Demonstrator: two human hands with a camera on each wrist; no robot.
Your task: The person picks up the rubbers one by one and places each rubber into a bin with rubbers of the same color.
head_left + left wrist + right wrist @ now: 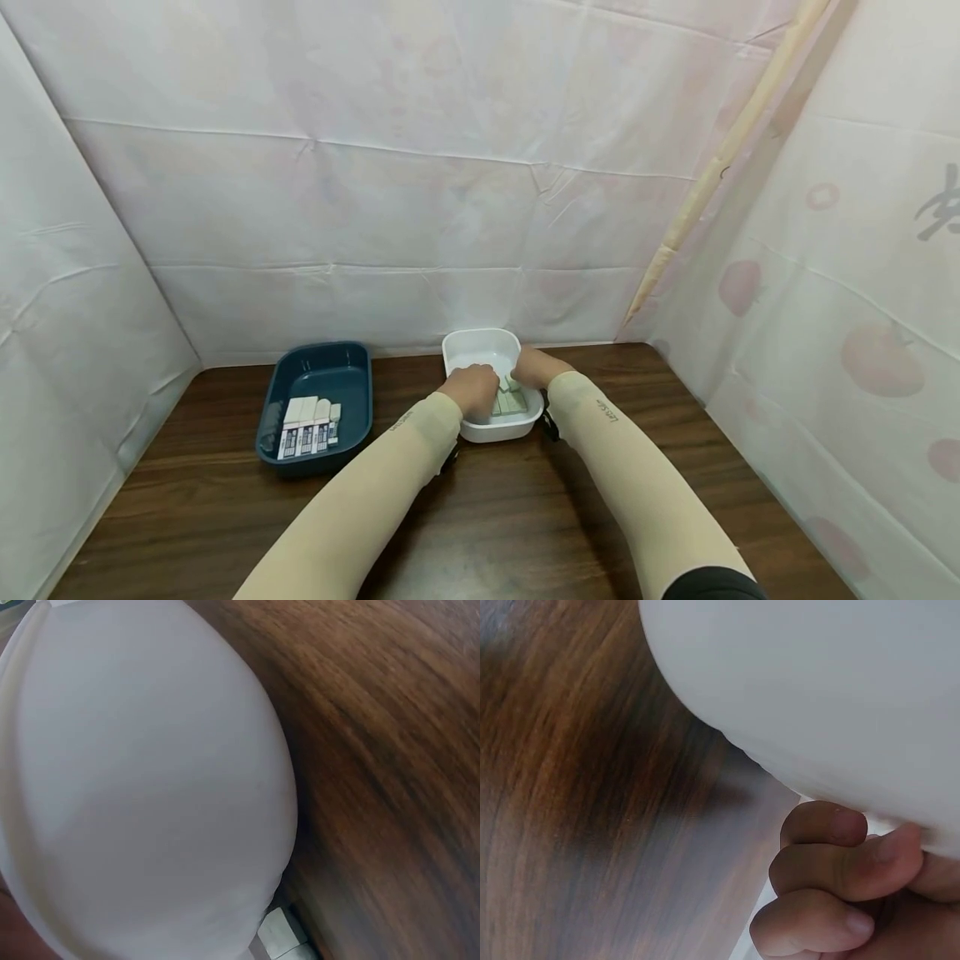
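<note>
Head view, centre of the frame: both hands reach into a white tub (481,345) standing on a dark wooden table (480,517), just below the middle of the picture. The left hand (471,390) lies knuckles-up over the tub's left half, its fingers bent down onto the pale erasers (510,402) packed in the near right part of the tub; whether it actually grasps one cannot be told, since the fingertips are hidden. The right hand (534,367) comes in over the tub's right rim, touching the same cluster of erasers; its fingers are curled, but no frame shows what, if anything, they enclose. Both forearms wear beige sleeves (375,500) running to the lower edge of the frame. Left of centre, well apart from the white tub, stands a dark blue tub (352,367) holding a row of erasers in printed wrappers (307,425) laid side by side in its near half. Pale cloth sheets (420,167) with faint fruit prints close the scene behind and at both sides. Left wrist view: the tub's white outer wall (142,787) fills the left of the frame, blurred wood grain the right. Right wrist view: three curled fingers (832,870) at lower right lie under the tub's white wall (825,682), with the table at left.
</note>
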